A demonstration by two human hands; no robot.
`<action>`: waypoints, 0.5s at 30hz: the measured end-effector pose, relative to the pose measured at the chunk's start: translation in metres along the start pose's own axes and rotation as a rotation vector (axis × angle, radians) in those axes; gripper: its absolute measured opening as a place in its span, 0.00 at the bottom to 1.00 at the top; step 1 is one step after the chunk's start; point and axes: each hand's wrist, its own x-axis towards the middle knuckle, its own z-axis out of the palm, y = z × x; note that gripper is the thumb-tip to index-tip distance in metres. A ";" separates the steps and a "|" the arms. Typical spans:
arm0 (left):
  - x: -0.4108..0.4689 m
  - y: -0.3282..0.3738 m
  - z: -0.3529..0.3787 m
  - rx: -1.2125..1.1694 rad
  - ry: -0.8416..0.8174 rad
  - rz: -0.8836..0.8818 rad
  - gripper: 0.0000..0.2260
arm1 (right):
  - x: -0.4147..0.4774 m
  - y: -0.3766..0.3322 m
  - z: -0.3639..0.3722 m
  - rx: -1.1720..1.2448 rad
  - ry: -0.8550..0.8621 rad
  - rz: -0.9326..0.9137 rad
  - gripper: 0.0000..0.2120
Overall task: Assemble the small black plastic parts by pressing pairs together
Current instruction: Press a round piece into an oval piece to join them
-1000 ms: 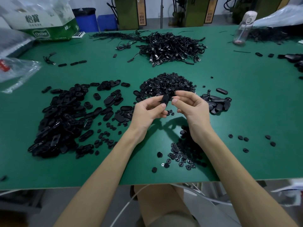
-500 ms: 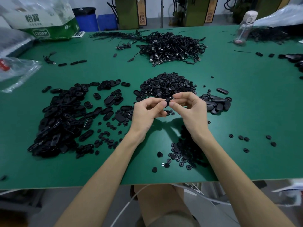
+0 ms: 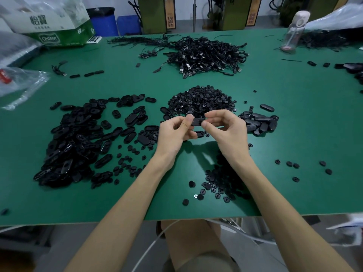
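At the far left a crumpled clear plastic bag [image 3: 17, 83] lies on the worktop [image 3: 304, 118], a flat, matte green sheet with a pale front edge. Behind the bag stands a white cardboard box [image 3: 59, 26] with a green band. Past it, off the worktop, is a blue bin [image 3: 104, 22] with a black liner.

The left part of the worktop carries a broad heap of oval shells [image 3: 74, 142]. They are glossy black plastic, flat and long with rounded ends, and many lie hollow side up. Small round discs are scattered along the heap's right fringe.

In the middle, raised above the surface, the left hand [image 3: 174, 132] pinches the left end of a black oval piece [image 3: 197, 122] between thumb and forefinger, with its other fingers curled toward the palm. The right hand [image 3: 227, 132] pinches the right end of the same piece, its other fingers loosely bent. The piece lies roughly level between the two hands. Whether it is one part or two pressed together cannot be told.

Just behind the hands rises a mound of small round parts [image 3: 200, 101]. Farther back is a tangle of thin black cables [image 3: 206, 55] with metal plugs. Near the front edge, by the right forearm, lie more round discs [image 3: 220, 185].

Right of the hands sits a small pile of closed ovals [image 3: 259, 122], smooth and rounded. A clear bottle [image 3: 294, 30] with a pale lid stands at the back right.
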 end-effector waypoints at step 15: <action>0.000 0.000 0.003 0.044 -0.048 0.040 0.08 | -0.001 -0.001 0.000 -0.094 0.022 -0.024 0.07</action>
